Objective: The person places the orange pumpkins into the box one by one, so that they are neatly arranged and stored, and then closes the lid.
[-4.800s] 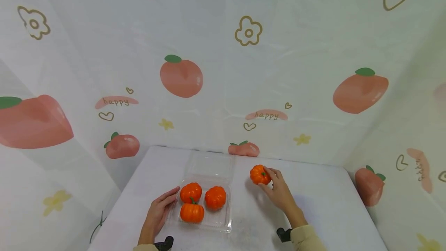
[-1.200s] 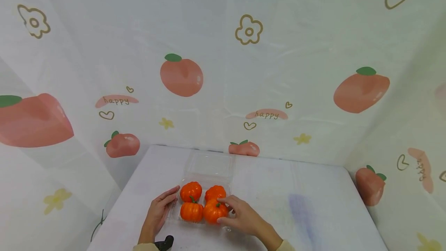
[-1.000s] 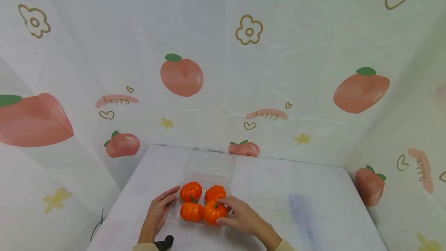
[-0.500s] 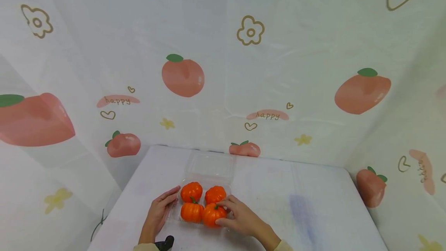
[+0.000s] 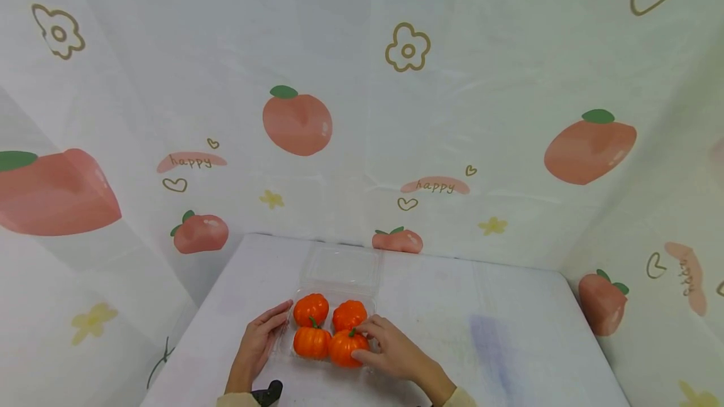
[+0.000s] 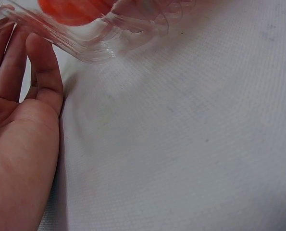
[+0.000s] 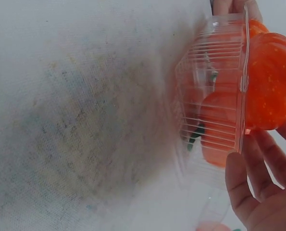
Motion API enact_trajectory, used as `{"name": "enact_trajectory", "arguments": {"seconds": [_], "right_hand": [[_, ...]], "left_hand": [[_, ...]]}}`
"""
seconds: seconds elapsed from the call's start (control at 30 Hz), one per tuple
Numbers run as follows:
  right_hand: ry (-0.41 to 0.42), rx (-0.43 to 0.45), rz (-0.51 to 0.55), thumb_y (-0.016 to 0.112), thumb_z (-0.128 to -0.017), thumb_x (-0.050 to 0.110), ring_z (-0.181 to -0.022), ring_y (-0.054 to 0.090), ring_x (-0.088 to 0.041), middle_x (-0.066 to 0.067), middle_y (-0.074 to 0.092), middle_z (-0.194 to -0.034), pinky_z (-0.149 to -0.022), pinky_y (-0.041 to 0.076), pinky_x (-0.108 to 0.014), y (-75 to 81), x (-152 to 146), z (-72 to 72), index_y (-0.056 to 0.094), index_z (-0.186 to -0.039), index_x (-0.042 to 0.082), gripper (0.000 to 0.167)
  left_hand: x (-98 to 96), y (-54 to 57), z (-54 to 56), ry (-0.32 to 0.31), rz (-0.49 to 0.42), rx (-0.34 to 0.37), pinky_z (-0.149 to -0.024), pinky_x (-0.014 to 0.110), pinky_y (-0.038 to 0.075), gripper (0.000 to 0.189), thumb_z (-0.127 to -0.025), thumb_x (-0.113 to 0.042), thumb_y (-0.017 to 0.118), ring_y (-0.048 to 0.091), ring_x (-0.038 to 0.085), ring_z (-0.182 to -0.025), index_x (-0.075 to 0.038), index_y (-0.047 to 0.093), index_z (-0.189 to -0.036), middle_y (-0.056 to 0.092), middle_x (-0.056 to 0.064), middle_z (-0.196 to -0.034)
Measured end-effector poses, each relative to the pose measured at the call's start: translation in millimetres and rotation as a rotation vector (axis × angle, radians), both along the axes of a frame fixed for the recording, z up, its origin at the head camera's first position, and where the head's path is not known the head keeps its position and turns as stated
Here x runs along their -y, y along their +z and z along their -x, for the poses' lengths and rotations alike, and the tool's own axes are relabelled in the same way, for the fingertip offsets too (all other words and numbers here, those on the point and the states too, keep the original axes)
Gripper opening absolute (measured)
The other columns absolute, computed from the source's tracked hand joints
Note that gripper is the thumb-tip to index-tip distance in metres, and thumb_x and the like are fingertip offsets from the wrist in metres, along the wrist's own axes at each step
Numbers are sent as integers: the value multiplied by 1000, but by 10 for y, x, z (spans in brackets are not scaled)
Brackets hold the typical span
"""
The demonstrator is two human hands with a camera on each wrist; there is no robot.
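A clear plastic clamshell box [image 5: 285, 348] holds small orange pumpkins: one at back left [image 5: 311, 310], one at back right [image 5: 349, 315] and one at front left [image 5: 312, 343]. At the front right corner, my right hand [image 5: 394, 350] grips another pumpkin [image 5: 346, 349] between thumb and fingers. In the right wrist view this pumpkin [image 7: 272, 79] bulges above the box rim, with my fingers [image 7: 263, 168] just beneath it. My left hand [image 5: 259, 339] rests along the box's left side, fingers extended; the left wrist view shows them against the clear plastic [image 6: 80, 45].
The box's clear lid [image 5: 342, 267] lies folded back toward the rear wall. A white cloth [image 5: 441, 306] covers the table. Peach-printed sheets [image 5: 362, 80] enclose the back and sides. A dark green string [image 5: 161, 363] hangs at the left.
My right hand has brought a pumpkin from the table's right side to the box's front right corner, then shifted it slightly there. My left hand has stayed at the box.
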State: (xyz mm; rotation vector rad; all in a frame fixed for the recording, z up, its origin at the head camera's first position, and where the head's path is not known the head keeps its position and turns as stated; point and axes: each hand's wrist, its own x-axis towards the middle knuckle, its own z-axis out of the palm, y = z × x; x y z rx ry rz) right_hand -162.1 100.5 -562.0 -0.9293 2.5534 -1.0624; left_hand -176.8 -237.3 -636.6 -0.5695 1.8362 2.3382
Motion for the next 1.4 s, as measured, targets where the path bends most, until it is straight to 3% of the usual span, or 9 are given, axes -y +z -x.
{"name": "enact_trajectory", "arguments": {"seconds": [0.23, 0.6, 0.8, 0.97, 1.13, 1.4], "right_hand": [[-5, 10, -26, 58, -100, 53, -101, 57, -6, 5, 62, -120, -89, 56, -21, -10, -2, 36, 70, -126, 13, 49], [-19, 111, 85, 62, -101, 33, -104, 62, -6, 1, 64, -120, -87, 57, -23, -28, -18, 73, 60, -126, 15, 30], [-6, 25, 21, 63, -100, 17, -100, 58, -3, 7, 64, -110, -89, 56, -21, -35, -20, 75, 69, -120, 26, 22], [-4, 15, 29, 63, -101, 26, -100, 58, -5, 9, 64, -108, -89, 56, -23, -32, -3, 72, 68, -115, 25, 15], [-19, 58, 24, 68, -97, 39, -99, 57, -5, 8, 64, -107, -88, 54, -19, -34, 3, 81, 65, -113, 24, 22], [-47, 111, 52, 69, -97, 38, -95, 58, -1, 5, 64, -107, -83, 56, -16, -35, 0, 71, 67, -112, 24, 21]], "left_hand": [[5, 23, 14, -4, 9, 4, -94, 12, 54, 59, -91, -27, 75, 64, -10, -109, -6, 59, -143, 72, -13, -127], [6, 49, 14, -3, 30, 3, -94, 12, 54, 56, -93, -26, 72, 64, -10, -108, -5, 57, -144, 71, -11, -129], [9, 51, 19, -3, 24, 8, -94, 12, 53, 58, -93, -27, 73, 64, -10, -109, -6, 57, -144, 71, -11, -130], [17, 61, 23, -7, 36, 12, -94, 12, 53, 60, -92, -30, 74, 63, -11, -109, -8, 57, -145, 69, -9, -134], [17, 41, 25, -5, 27, 12, -94, 12, 54, 60, -91, -29, 75, 64, -10, -109, -8, 58, -144, 70, -11, -131], [8, 14, -2, -8, 34, 27, -94, 12, 54, 57, -92, -28, 74, 64, -11, -107, -8, 59, -143, 68, -7, -136]]}}
